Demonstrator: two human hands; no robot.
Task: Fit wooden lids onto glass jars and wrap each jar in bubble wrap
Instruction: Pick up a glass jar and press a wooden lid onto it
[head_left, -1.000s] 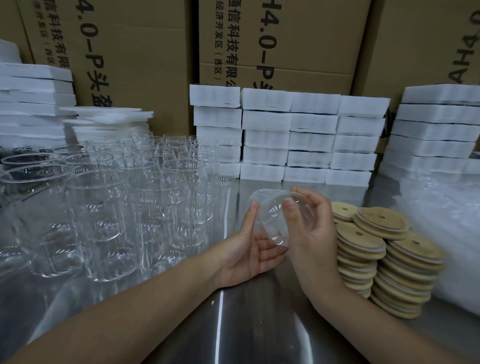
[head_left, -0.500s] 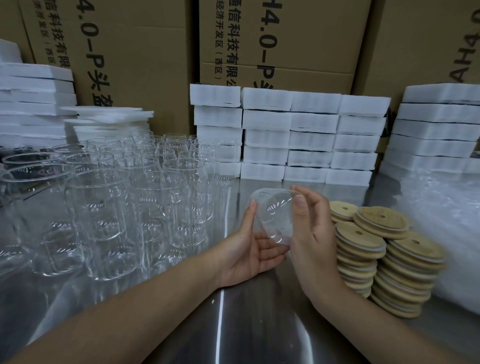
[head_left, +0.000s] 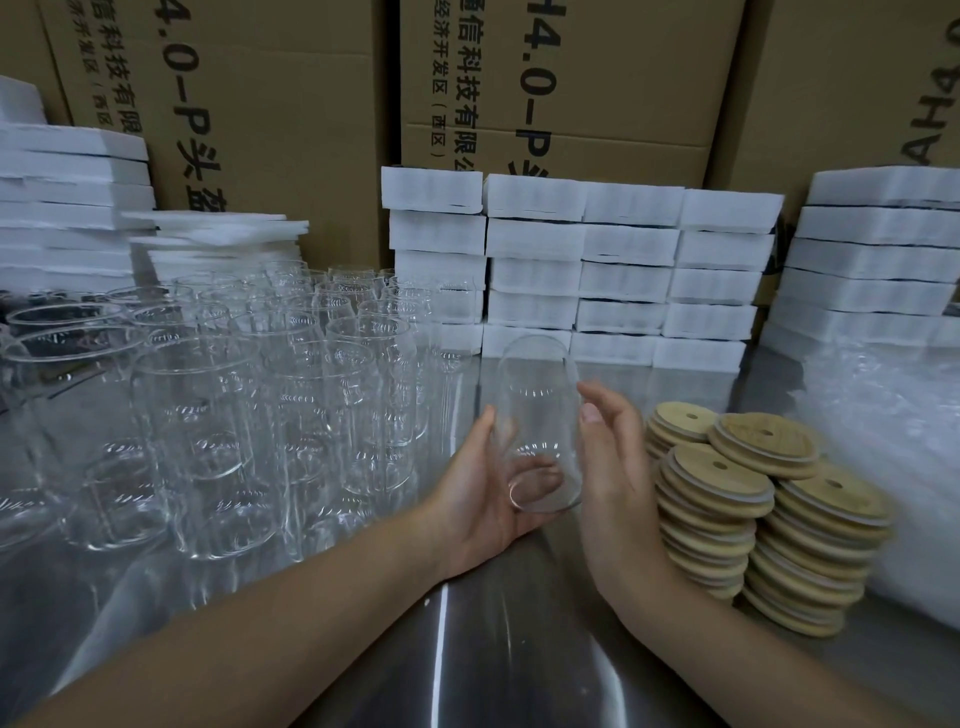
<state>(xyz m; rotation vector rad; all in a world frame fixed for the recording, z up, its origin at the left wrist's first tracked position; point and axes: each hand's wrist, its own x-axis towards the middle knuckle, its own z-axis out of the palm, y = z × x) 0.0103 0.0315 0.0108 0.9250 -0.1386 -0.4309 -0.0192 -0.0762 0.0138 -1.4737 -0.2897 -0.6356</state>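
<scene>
A clear, smooth-walled glass jar (head_left: 537, 415) stands nearly upright above the front middle of the tabletop (head_left: 467, 649), its far end rounded, its near end a thick circular rim; the left hand (head_left: 470, 499) cups that lower end, fingers curled beneath it and showing through the glass, thumb lying up the jar's left wall; so the left grip is closed round the jar; the right hand (head_left: 618, 467) has its grip spread, fingers almost straight, their tips against the jar's right wall.

Just right of that hand, flat round wooden lids (head_left: 753, 499), pale-grained with a small hole and a light ring at the edge, rise in several leaning stacks; crinkled, cloudy bubble wrap (head_left: 893, 441) lies beyond them at the right edge; a dense crowd of empty jars (head_left: 234, 405) fills the left side; white foam blocks (head_left: 623, 270) are stacked along the back, against printed cardboard boxes (head_left: 571, 78).

The tabletop is brushed, reflective metal; a bare strip runs from the near edge up between the jars and the lids.
</scene>
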